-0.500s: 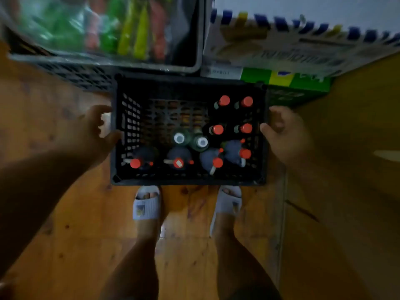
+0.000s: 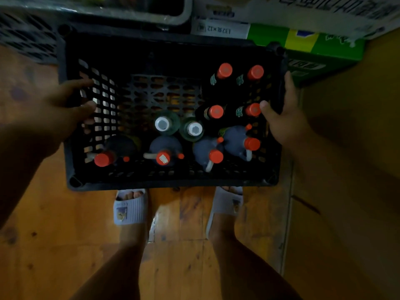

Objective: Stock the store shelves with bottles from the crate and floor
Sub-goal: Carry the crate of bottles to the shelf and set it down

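A black plastic crate (image 2: 173, 182) sits in front of my feet over the wooden floor. Inside stand several dark bottles with red caps (image 2: 215, 111) along the right and near sides, and two green bottles with white caps (image 2: 162, 124) in the middle. My left hand (image 2: 62, 109) grips the crate's left wall, thumb inside over the rim. At the right wall, my right hand (image 2: 283, 124) grips the rim, thumb inside beside a red cap. The crate's far left part holds no bottles.
A grey perforated crate (image 2: 26, 37) stands at the far left, with a wrapped tray of bottles above it. A green and yellow carton (image 2: 320, 46) and a white carton (image 2: 220, 29) lie behind the crate. My slippered feet (image 2: 129, 208) stand just behind the near wall.
Both hands have closed in from beside the crate onto its side walls. The crate looks larger and nearer in view, and my head has tilted further down.
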Motion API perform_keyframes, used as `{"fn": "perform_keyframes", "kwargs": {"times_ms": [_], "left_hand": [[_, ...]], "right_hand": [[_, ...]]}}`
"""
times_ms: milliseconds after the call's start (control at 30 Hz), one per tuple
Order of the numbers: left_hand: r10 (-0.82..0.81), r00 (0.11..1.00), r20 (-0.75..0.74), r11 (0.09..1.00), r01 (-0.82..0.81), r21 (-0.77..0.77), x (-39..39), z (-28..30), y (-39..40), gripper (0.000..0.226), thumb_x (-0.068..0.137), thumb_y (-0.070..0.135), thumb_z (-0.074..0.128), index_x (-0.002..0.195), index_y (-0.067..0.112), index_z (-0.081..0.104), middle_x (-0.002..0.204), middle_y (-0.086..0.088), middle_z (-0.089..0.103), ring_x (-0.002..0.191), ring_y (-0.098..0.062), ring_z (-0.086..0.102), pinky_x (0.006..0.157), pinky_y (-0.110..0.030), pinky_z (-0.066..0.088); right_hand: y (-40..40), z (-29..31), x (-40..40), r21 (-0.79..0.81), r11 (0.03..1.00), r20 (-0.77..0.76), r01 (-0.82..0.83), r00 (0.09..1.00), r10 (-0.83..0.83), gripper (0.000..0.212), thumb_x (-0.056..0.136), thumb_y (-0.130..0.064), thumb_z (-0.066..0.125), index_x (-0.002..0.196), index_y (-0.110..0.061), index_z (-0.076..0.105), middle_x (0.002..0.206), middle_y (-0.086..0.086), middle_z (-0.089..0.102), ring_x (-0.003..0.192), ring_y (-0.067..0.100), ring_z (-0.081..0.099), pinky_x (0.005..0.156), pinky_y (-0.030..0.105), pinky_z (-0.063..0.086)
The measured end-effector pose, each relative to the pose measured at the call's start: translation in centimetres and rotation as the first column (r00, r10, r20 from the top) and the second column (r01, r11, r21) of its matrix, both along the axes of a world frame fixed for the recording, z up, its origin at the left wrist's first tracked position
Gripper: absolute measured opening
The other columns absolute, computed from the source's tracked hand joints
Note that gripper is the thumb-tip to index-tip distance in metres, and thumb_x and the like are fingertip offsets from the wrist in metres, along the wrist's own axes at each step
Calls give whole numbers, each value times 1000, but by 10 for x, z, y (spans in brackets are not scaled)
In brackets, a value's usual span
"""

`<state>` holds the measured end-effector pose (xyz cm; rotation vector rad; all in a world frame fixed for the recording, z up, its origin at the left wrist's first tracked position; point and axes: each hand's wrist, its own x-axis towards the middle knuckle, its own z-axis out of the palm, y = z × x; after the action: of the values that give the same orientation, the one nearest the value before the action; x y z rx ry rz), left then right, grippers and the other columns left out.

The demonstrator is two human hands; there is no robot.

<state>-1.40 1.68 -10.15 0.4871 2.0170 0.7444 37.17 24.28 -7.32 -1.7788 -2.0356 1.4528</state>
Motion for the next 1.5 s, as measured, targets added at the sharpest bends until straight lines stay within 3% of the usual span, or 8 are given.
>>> {"fn": "perform_keyframes", "kwargs": {"times_ms": [167, 267, 367, 633, 767, 967, 1300, 1500], "left_hand": [[-16, 996, 90, 1000, 14, 19, -8, -4, -9, 48, 98, 9, 53, 123, 49, 59, 120, -11, 62, 92, -28, 67, 64, -28, 62], [0, 999, 41, 999, -2, 49, 0, -6, -11, 48, 98, 11, 55, 119, 54, 59, 107, 0, 64, 89, -23, 66, 67, -31, 62], [-77, 992, -101, 995, 83, 47, 7, -8, -13, 48, 96, 18, 58, 126, 55, 52, 104, 2, 64, 89, -26, 68, 73, -47, 59], [-80, 985, -150, 993, 91, 70, 11, -5, -11, 38, 89, 38, 60, 120, 60, 52, 114, -4, 65, 89, -32, 68, 72, -56, 57], [-36, 966, -256, 999, 38, 4, 19, 0, -7, 20, 90, 44, 63, 100, 60, 56, 97, 7, 66, 80, -25, 68, 60, -44, 58], [72, 948, -310, 997, -73, 7, 40, 20, -25, 24, 92, 35, 64, 90, 58, 57, 90, 15, 63, 83, -10, 66, 65, -37, 58], [74, 950, -304, 995, -89, -36, 44, 207, -54, 15, 93, 26, 66, 94, 40, 61, 80, 5, 58, 63, -18, 57, 63, -35, 55], [107, 948, -298, 982, -148, -119, 59, 360, -110, 16, 91, 39, 65, 105, 46, 60, 101, 2, 65, 75, -20, 67, 64, -34, 57]], "right_hand": [[-5, -5, 8, 5, 997, -12, -82, 997, 82, 78, 101, -20, 52, 156, -23, -2, 149, -19, 18, 116, -25, 17, 89, -11, 23], [-7, -8, 9, 31, 996, -84, -85, 993, 88, 77, 100, -17, 52, 157, -23, 0, 153, -14, 24, 131, -6, 33, 101, 7, 37], [-4, -13, 12, -52, 999, -154, -3, 988, -6, 77, 99, -17, 55, 155, -37, 4, 119, -25, 58, 89, 25, 66, 72, 38, 58], [-6, -29, 14, 16, 999, -115, 46, 992, -44, 25, 98, -23, 57, 121, -33, 60, 75, 11, 61, 52, 14, 53, 52, 31, 49], [-10, -31, 5, 111, 981, -84, 159, 985, -150, 14, 97, -29, 58, 101, -19, 68, 62, 2, 58, 44, 9, 49, 44, 27, 45], [-25, -16, 12, 134, 975, -58, 177, 984, -171, 16, 98, -31, 57, 108, -27, 68, 71, -9, 61, 43, 1, 52, 40, 22, 44], [-43, 168, -4, 99, 993, 12, 72, 997, -73, 25, 97, -35, 56, 114, -21, 69, 74, -11, 57, 54, 3, 56, 41, 21, 45], [-67, 317, -10, 94, 996, 33, 2, 999, -5, 22, 96, -39, 57, 107, -25, 70, 70, -10, 57, 60, 11, 56, 40, 20, 44]]}}
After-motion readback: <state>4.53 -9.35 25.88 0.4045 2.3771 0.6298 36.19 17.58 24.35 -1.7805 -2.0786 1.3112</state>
